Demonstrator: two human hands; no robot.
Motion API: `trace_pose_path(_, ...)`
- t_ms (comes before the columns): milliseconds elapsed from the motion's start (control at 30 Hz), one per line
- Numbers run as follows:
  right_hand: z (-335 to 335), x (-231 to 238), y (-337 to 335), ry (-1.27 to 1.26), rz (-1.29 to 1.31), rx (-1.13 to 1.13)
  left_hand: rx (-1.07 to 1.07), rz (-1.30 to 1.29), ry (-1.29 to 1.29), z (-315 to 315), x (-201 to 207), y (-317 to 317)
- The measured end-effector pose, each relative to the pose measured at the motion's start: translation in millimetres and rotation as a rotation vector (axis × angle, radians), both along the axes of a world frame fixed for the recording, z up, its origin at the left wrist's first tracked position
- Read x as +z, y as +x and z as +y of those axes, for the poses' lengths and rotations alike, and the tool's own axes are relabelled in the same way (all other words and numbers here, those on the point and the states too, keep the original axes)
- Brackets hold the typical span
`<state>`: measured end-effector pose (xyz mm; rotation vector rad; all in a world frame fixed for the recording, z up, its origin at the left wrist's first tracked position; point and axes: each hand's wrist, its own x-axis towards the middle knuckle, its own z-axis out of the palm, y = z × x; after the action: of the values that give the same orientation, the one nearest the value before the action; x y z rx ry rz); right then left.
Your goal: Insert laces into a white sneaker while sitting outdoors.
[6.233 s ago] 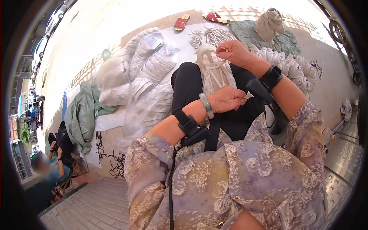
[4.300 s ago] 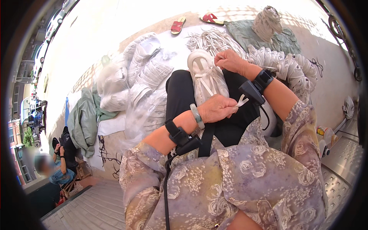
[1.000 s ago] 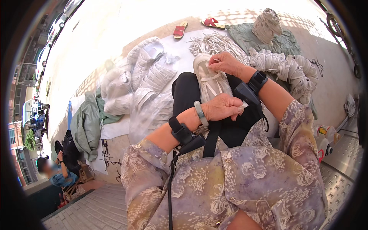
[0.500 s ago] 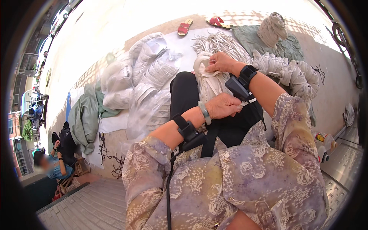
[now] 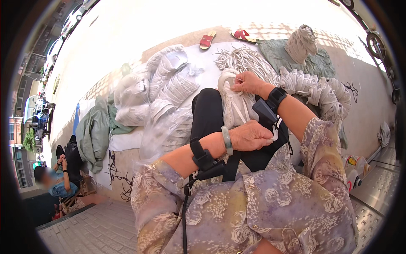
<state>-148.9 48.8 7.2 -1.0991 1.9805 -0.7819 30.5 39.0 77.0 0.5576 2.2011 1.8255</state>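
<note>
A white sneaker (image 5: 229, 108) rests on my lap against my black-clad thigh, its collar facing away from me. My right hand (image 5: 250, 83) pinches at the upper part of its lacing, fingers closed; the fingertips partly hide what they grip, apparently the shoelace. Below the shoe, my left hand (image 5: 252, 136) is closed in a fist-like pinch on a white shoelace (image 5: 275, 130), whose loose end shows beside the fingers. Lace strands run down the shoe's front toward this hand. Beyond the shoe, a large bundle of loose white laces (image 5: 243, 60) lies on the white sheet.
Plastic-wrapped white shoes (image 5: 169, 86) are piled on the left. Rows of bundled white shoe pieces (image 5: 325, 89) lie to the right, near another tied bundle (image 5: 301, 44) on green cloth (image 5: 270, 48). Red sandals (image 5: 207, 40) stand beyond. Another person (image 5: 63, 182) sits far left.
The view has shifted, so most of the scene sits lower in the picture. My left hand has moved slightly right, away from the shoe; my right hand stays at the lacing.
</note>
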Motion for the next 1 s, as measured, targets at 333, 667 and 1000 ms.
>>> trace_pose_path(333,0.1,16.3,28.9,-0.14,0.398,0.26,-0.003,0.046,-0.023,3.4,-6.7,1.8)
trace_pose_path(667,3.8,22.4,48.8,-0.094,0.732,0.414,-0.026,0.137,-0.013,2.1,-18.9,5.8)
trace_pose_path(1000,-42.4,29.4,51.0,0.159,0.745,0.651,-0.037,0.091,-0.013,-1.9,-9.1,7.4)
